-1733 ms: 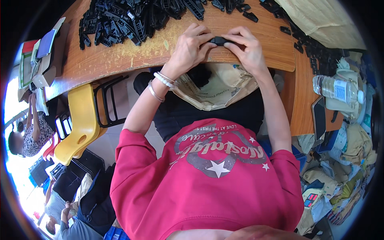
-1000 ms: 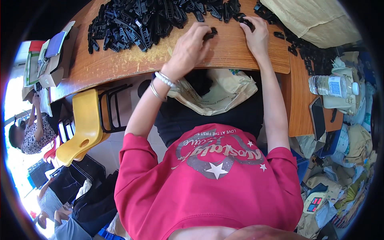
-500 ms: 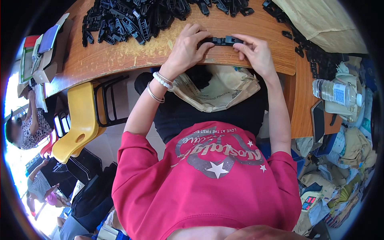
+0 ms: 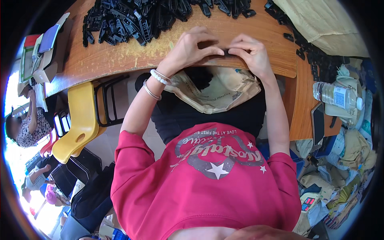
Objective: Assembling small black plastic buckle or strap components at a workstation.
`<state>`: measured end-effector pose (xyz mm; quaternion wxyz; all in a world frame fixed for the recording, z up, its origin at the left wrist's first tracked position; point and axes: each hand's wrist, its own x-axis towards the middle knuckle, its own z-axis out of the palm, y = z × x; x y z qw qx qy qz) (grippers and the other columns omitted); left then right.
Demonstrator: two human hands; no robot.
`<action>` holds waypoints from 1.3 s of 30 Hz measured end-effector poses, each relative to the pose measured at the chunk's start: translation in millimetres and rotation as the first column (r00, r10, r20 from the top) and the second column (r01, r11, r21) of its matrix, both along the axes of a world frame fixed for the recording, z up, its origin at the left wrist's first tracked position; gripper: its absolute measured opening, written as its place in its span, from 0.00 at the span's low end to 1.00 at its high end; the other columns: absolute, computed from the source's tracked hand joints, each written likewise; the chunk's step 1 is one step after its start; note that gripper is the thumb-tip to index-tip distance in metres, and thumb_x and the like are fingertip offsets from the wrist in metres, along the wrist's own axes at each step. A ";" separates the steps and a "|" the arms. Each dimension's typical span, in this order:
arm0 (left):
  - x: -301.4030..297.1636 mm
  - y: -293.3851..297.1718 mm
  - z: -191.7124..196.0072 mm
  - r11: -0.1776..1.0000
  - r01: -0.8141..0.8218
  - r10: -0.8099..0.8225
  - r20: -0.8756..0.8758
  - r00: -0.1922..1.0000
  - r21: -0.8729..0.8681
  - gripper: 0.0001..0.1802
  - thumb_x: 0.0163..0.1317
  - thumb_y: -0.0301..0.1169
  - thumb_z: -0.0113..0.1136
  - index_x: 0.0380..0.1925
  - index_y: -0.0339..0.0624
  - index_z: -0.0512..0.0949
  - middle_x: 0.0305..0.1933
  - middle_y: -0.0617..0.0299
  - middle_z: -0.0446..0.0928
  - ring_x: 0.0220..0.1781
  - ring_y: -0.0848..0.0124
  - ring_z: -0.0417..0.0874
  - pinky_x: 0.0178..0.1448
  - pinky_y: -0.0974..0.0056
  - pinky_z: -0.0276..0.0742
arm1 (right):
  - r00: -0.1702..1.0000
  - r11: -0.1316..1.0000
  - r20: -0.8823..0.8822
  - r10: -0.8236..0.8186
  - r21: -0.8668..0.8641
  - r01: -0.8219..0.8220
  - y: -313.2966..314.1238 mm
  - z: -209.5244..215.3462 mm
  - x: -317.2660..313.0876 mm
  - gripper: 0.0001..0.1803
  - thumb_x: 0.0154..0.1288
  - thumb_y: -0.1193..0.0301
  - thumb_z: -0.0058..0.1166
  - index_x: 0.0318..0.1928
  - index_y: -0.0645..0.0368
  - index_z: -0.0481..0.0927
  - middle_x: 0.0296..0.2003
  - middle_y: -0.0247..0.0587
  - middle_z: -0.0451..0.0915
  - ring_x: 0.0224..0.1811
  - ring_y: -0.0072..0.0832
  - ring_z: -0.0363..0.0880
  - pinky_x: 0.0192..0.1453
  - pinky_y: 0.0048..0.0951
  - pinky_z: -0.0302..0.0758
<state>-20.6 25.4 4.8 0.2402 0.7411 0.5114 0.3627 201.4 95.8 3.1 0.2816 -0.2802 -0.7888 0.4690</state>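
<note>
Over the near edge of the wooden table, my left hand (image 4: 195, 46) and my right hand (image 4: 251, 52) face each other with curled fingers, partly smeared by motion. Between their thumb tips shows a small dark bit of a black plastic part (image 4: 227, 52); the rest of it is hidden by the fingers. Both hands appear to grip it. Below them, an open paper bag (image 4: 224, 102) rests on my lap with black pieces (image 4: 199, 77) inside. A large heap of similar black plastic parts (image 4: 128, 24) lies beyond my left hand.
More black parts (image 4: 316, 64) lie to the right, near a large tan paper sack (image 4: 328, 24). A clear plastic bottle (image 4: 334, 95) and a phone (image 4: 318, 124) lie at the right side. On the left stands a yellow chair (image 4: 78, 124); other people (image 4: 34, 126) are beyond it.
The black part was stretched lengthwise between my hands; now only a small bit shows. My hands have come closer together and slightly nearer to me.
</note>
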 end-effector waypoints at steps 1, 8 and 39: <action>-0.6 5.6 0.1 0.996 -0.056 0.057 -0.008 0.998 0.075 0.15 0.58 0.32 0.67 0.44 0.38 0.82 0.48 0.53 0.77 0.44 0.59 0.82 0.49 0.62 0.78 | 0.999 1.000 -0.045 0.018 -0.014 -0.018 0.4 0.2 0.5 0.06 0.59 0.76 0.63 0.37 0.63 0.86 0.33 0.34 0.82 0.35 0.23 0.78 0.43 0.24 0.73; -5.7 55.4 -8.1 0.886 -0.085 0.323 -0.475 0.818 0.456 0.12 0.58 0.35 0.64 0.33 0.37 0.78 0.43 0.53 0.74 0.44 0.59 0.78 0.47 0.60 0.80 | 0.851 0.654 -0.027 -0.525 0.626 0.424 78.0 -18.8 -3.5 0.13 0.64 0.73 0.59 0.48 0.60 0.82 0.44 0.43 0.81 0.46 0.38 0.80 0.52 0.33 0.75; 5.2 -9.9 -8.4 0.966 -0.135 0.154 -0.069 0.986 0.222 0.10 0.53 0.28 0.68 0.34 0.36 0.79 0.36 0.55 0.75 0.42 0.57 0.75 0.47 0.58 0.74 | 0.895 0.893 0.202 -0.397 0.309 0.327 9.5 6.5 9.2 0.13 0.65 0.71 0.59 0.48 0.61 0.83 0.29 0.40 0.80 0.28 0.27 0.78 0.36 0.27 0.75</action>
